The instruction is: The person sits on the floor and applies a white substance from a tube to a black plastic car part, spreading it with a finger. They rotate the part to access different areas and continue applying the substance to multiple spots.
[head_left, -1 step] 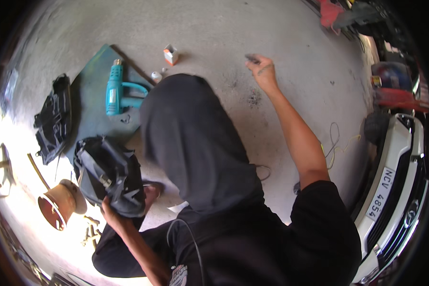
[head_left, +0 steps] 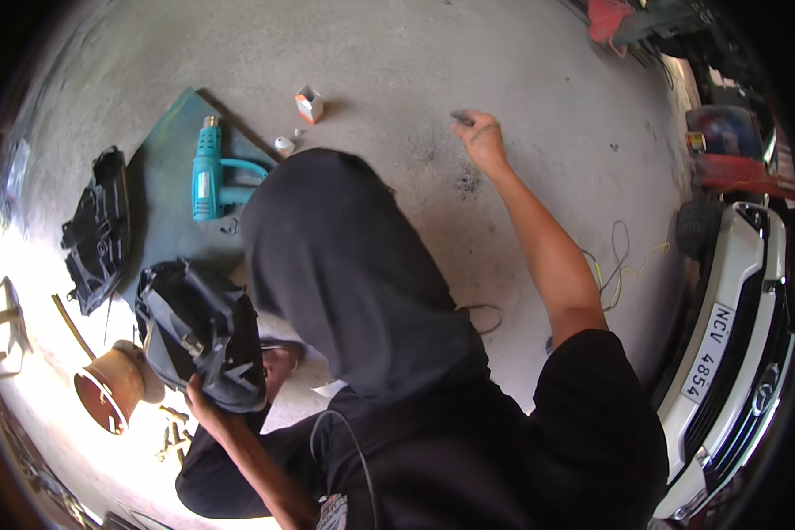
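My left hand (head_left: 205, 405) grips the lower edge of a black plastic car lamp housing (head_left: 205, 322), tilted beside my leg, with a metal fitting on its surface. Most of those fingers are hidden under the housing. Stretched far out to the right, my right hand (head_left: 481, 140) is closed on a small dark piece (head_left: 461, 117) above the concrete floor. Its kind cannot be made out. A teal heat gun (head_left: 207, 181) lies on a dark board (head_left: 161, 190) at the left, and a second black housing (head_left: 99, 231) rests along the board's left side.
A black-hooded head (head_left: 336, 256) hides the middle. A small orange-and-white box (head_left: 309, 104) and a white bulb-like piece (head_left: 283, 146) lie beyond it. A rusty round container (head_left: 110, 389) stands left. Cables (head_left: 618, 265) lie right, near a white car bumper (head_left: 702, 371).
The view has shifted slightly, and the hooded head sits a little further left and lower. Both hands keep their holds; the right hand has barely moved.
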The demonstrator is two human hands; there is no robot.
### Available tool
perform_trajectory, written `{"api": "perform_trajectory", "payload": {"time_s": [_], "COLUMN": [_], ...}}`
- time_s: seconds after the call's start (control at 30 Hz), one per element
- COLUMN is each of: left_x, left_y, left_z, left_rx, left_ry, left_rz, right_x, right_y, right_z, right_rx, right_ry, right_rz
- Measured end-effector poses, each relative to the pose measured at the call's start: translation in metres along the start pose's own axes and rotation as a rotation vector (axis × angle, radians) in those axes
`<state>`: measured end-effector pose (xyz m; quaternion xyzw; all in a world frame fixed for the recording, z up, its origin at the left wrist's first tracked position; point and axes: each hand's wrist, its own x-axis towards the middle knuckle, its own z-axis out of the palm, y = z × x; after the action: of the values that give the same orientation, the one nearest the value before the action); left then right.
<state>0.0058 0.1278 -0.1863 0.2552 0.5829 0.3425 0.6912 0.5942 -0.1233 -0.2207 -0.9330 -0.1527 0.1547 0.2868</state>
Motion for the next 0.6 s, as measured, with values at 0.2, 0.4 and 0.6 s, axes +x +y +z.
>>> {"api": "perform_trajectory", "payload": {"time_s": [0.2,0.4,0.6], "left_x": [0.007,0.034,0.034], "left_y": [0.021,0.01,0.0], "left_z": [0.012,0.038,0.015], "left_rx": [0.229,0.396,0.736], "left_ry": [0.13,0.197,0.203], "left_rz": [0.158,0.214,0.305], "right_x": [0.017,0.051,0.075], "right_y": [0.14,0.132,0.114], "right_z": [0.078,0.123,0.137], "right_rx": [-0.365,-0.644,-0.731], "right_ry": [-0.196,-0.156,-0.207], "right_rz": [0.16,-0.207,-0.219]}}
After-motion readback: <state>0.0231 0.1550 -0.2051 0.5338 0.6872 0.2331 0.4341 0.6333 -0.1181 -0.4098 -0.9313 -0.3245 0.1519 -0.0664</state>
